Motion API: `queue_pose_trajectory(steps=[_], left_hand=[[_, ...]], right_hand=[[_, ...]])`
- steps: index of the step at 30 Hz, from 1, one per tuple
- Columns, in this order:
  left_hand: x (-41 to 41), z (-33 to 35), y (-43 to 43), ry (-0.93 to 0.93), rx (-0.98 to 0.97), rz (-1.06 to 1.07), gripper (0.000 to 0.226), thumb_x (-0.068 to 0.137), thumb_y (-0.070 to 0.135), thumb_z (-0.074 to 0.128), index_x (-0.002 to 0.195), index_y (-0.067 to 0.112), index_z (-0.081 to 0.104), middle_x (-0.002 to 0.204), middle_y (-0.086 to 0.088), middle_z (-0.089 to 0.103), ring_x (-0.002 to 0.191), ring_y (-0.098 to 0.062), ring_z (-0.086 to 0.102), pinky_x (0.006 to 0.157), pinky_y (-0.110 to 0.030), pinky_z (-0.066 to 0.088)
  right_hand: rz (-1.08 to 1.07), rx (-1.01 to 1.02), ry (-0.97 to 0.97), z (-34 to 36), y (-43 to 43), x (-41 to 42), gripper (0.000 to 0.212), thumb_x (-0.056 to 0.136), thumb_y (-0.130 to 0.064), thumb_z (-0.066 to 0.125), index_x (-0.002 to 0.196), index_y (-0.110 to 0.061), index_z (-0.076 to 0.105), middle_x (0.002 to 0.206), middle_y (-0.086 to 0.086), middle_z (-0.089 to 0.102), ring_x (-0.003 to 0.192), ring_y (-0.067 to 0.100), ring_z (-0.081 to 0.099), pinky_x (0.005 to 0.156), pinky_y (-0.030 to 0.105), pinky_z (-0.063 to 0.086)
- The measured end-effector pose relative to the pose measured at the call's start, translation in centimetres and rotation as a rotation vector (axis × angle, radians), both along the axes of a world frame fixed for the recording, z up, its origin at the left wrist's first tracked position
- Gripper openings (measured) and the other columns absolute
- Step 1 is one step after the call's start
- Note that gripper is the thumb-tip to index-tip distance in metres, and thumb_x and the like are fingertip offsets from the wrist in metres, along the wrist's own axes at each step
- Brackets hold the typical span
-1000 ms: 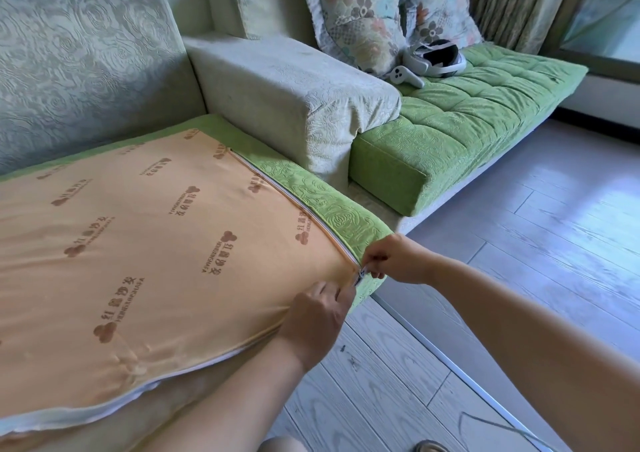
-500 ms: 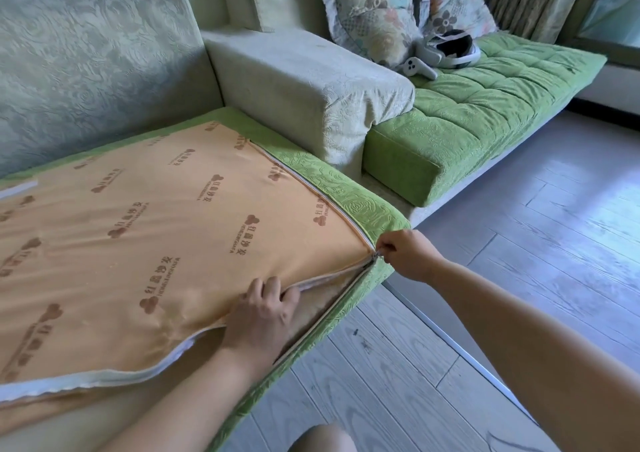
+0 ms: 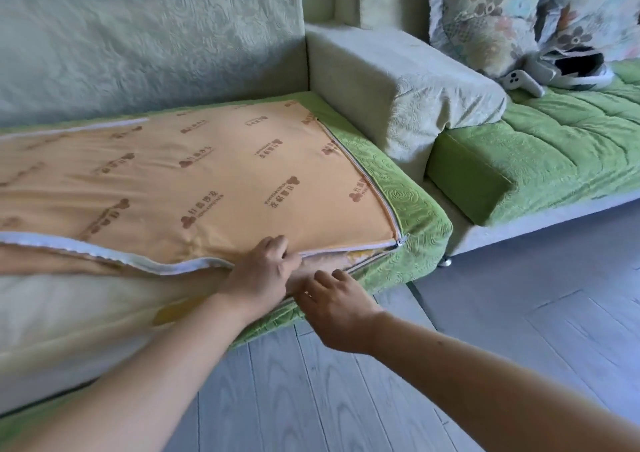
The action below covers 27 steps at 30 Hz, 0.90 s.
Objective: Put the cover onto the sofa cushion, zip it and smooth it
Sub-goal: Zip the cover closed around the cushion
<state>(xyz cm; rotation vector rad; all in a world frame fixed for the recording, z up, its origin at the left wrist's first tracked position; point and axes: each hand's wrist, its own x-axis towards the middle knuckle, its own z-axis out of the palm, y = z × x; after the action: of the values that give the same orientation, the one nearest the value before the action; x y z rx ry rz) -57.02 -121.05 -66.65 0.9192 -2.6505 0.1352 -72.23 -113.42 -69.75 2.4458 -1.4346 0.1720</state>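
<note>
**Item:** sofa cushion (image 3: 79,316) inside its cover (image 3: 207,181), lying on the sofa (image 3: 138,46). The printed orange panel is uppermost and the green quilted side (image 3: 412,216) wraps the corner.

**Change noted:** half a second ago we had the right grip pinched at the zip slider (image 3: 400,242) on the corner. We now log the right grip (image 3: 334,301) off the slider and drawn back toward us, fingers loosely spread, holding nothing. The left grip (image 3: 259,273) stays on the front flap, fingers curled over the orange panel's edge where the white zip tape (image 3: 104,256) runs.

**Meaning, as we judge it:** the side run is zipped up to the corner and the slider is parked there. The front run gapes and shows pale foam. We take the release as a pause to bring the two edges together before pulling on. Zipping looks part done and smoothing has not begun.

**Position relative to the grips:**
- The slider lies beyond both grips and to their right, apart from the right grip's fingertips.
- The open gap sits between the two grips.
- The green lower edge passes just under the right grip; we cannot tell whether they touch.
- The loose tape trails away to the left of the left grip
</note>
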Motion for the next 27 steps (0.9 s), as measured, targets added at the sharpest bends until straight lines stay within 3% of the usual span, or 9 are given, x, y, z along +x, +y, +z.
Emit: queue_pose_trajectory(steps=[2, 5, 9, 14, 18, 19, 21, 24, 27], left_hand=[[-0.2, 0.4, 0.9, -0.059, 0.035, 0.037, 0.031, 0.072, 0.002, 0.027, 0.072, 0.006, 0.057, 0.071, -0.01, 0.042, 0.068, -0.03, 0.054, 0.047, -0.036, 0.048], [-1.2, 2.3, 1.8, -0.011, 0.15, 0.152, 0.03, 0.08, -0.006, 0.034, 0.088, 0.005, 0.061, 0.088, -0.014, 0.046, 0.096, -0.032, 0.053, 0.075, -0.037, 0.046], [-3.4, 5.0, 2.9, 0.255, 0.378, 0.288, 0.028, 0.078, -0.006, 0.041, 0.069, 0.011, 0.06, 0.091, -0.011, 0.066, 0.09, -0.029, 0.058, 0.076, -0.03, 0.044], [-2.4, 2.2, 6.3, 0.072, 0.416, 0.279, 0.015, 0.082, 0.021, 0.05, 0.08, 0.014, 0.063, 0.091, -0.003, 0.059, 0.093, -0.028, 0.057, 0.07, -0.027, 0.039], [-1.1, 0.5, 6.7, -0.356, 0.19, 0.186, 0.051, 0.078, 0.059, 0.05, 0.115, 0.025, 0.056, 0.106, -0.002, 0.05, 0.103, -0.025, 0.053, 0.078, -0.029, 0.038], [-1.0, -0.1, 6.7, -0.373, 0.11, 0.173, 0.047, 0.08, 0.053, 0.054, 0.117, 0.023, 0.056, 0.11, -0.003, 0.052, 0.101, -0.027, 0.055, 0.078, -0.031, 0.042], [-1.0, -1.6, 6.3, -0.263, -0.012, 0.096, 0.017, 0.079, 0.03, 0.06, 0.089, 0.017, 0.066, 0.089, -0.005, 0.062, 0.068, -0.028, 0.062, 0.053, -0.031, 0.048], [-0.6, -3.9, 4.5, -0.157, -0.116, -0.033, 0.026, 0.075, 0.017, 0.04, 0.064, 0.015, 0.064, 0.062, -0.003, 0.057, 0.042, -0.025, 0.054, 0.034, -0.023, 0.041], [0.0, -4.1, 4.0, -0.176, -0.227, -0.123, 0.028, 0.069, 0.006, 0.037, 0.063, 0.014, 0.063, 0.06, -0.004, 0.054, 0.045, -0.022, 0.05, 0.037, -0.021, 0.04]], right_hand=[[-0.073, 0.014, 0.005, -1.1, 0.1, 0.8, 0.038, 0.052, -0.033, 0.074, 0.087, -0.019, 0.067, 0.079, 0.0, 0.062, 0.068, 0.02, 0.058, 0.054, 0.026, 0.044], [-0.201, -0.003, -0.054, -0.8, 0.1, 0.5, 0.039, 0.038, -0.041, 0.081, 0.068, -0.02, 0.069, 0.072, 0.0, 0.061, 0.067, 0.021, 0.059, 0.056, 0.028, 0.048], [-0.214, 0.066, -0.136, 0.1, 0.3, -0.6, 0.026, 0.049, -0.028, 0.08, 0.072, -0.022, 0.071, 0.073, 0.001, 0.067, 0.077, 0.026, 0.064, 0.074, 0.034, 0.051], [-0.02, -0.02, -0.476, -1.5, 2.2, -1.9, 0.018, 0.056, -0.01, 0.072, 0.071, -0.021, 0.072, 0.059, -0.001, 0.066, 0.054, 0.024, 0.063, 0.049, 0.026, 0.051], [-0.077, -0.147, -0.483, 0.7, 2.5, -0.7, 0.009, 0.058, -0.015, 0.06, 0.056, -0.019, 0.068, 0.051, -0.002, 0.063, 0.044, 0.021, 0.06, 0.036, 0.017, 0.04], [-0.11, -0.132, -0.427, 1.2, 2.1, -0.4, 0.01, 0.057, -0.017, 0.057, 0.053, -0.018, 0.066, 0.047, -0.001, 0.061, 0.041, 0.021, 0.058, 0.035, 0.017, 0.037], [-0.166, 0.011, -0.326, 1.3, 1.3, -0.3, 0.015, 0.062, -0.018, 0.055, 0.062, -0.016, 0.07, 0.056, 0.003, 0.066, 0.049, 0.025, 0.063, 0.041, 0.025, 0.045], [-0.185, 0.212, -0.493, 1.3, 1.1, -2.0, 0.027, 0.072, -0.02, 0.051, 0.089, -0.017, 0.072, 0.088, 0.005, 0.071, 0.083, 0.027, 0.065, 0.068, 0.035, 0.053], [-0.367, -0.064, -0.628, 2.0, 0.7, -4.7, 0.033, 0.071, -0.013, 0.046, 0.096, -0.009, 0.068, 0.095, 0.011, 0.063, 0.089, 0.031, 0.059, 0.062, 0.033, 0.047]])
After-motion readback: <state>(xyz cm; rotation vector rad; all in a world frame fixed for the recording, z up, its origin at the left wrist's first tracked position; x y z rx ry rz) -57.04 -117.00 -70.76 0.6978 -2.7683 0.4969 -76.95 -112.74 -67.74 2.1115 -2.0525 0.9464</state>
